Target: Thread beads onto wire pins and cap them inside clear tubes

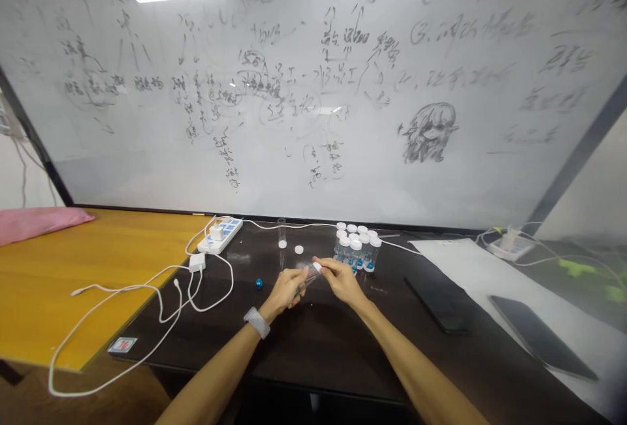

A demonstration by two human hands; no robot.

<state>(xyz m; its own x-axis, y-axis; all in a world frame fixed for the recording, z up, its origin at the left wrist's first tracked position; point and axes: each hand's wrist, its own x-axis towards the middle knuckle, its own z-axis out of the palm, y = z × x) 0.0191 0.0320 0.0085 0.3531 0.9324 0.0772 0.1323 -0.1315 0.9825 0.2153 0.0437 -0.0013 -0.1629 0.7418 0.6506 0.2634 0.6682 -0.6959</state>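
Note:
Over the dark table (323, 340), my left hand (285, 291) grips a small clear vial (308, 277) held tilted. My right hand (341, 279) pinches the white cap (318, 267) at the vial's upper end. Just behind my hands stands a cluster of several white-capped clear vials (356, 247) with blue contents at the bottom. An open empty vial (281, 232) stands upright to the left of them, with a loose white cap (298, 249) lying beside it. A small blue bead (258, 283) rests on the table left of my left hand.
A white power strip (221, 234) with chargers and looping white cables (161, 294) lies at the left. A dark phone (437, 304) and a dark tablet (539, 337) on white paper (470, 268) lie at the right. A whiteboard (313, 85) stands behind. A yellow table (53, 281) adjoins on the left.

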